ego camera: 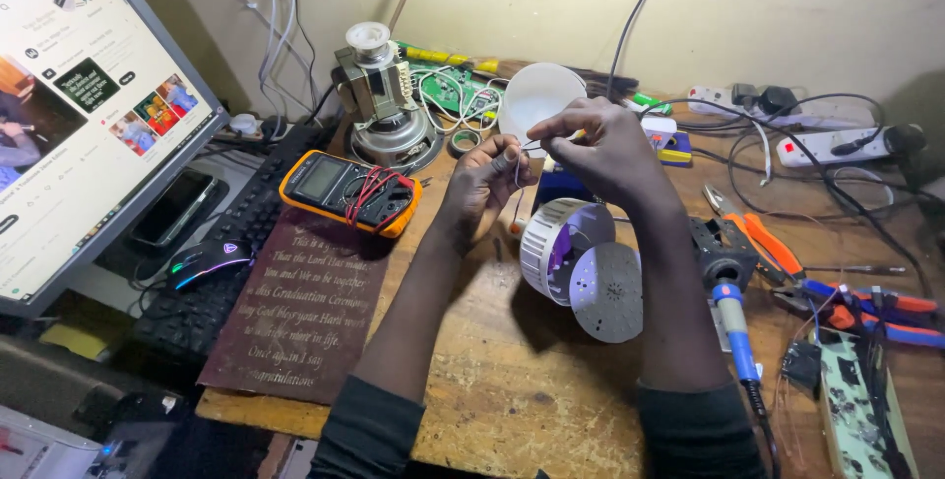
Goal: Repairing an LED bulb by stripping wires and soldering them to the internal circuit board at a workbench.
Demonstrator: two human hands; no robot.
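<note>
Hands meet above the middle of the worn wooden counter [512,390], both raised off it. The left hand [484,179] has its grip pressed together on a thin pale wire [516,172] that hangs down from its fingertips; the right hand [605,149] pinches what looks like the upper end of the same wire near a small yellowish tip, though the piece is too fine to be sure. So the wire's long axis runs roughly up and down between the two grips, with the left hand lower and slightly nearer the wearer, the right hand higher and further back.

Directly below the hands lies one white ribbed lamp housing [556,248] on its side, and one round white LED disc [607,292] leans against it. Behind the hands sits one white dome-shaped diffuser [536,95]. Just right of the right forearm lies one blue-handled soldering iron [733,326], and beyond it one pair of orange-handled pliers [763,238]. To the left rest one orange multimeter [345,191] with red leads and one dark brown inscribed plaque [295,312]
</note>
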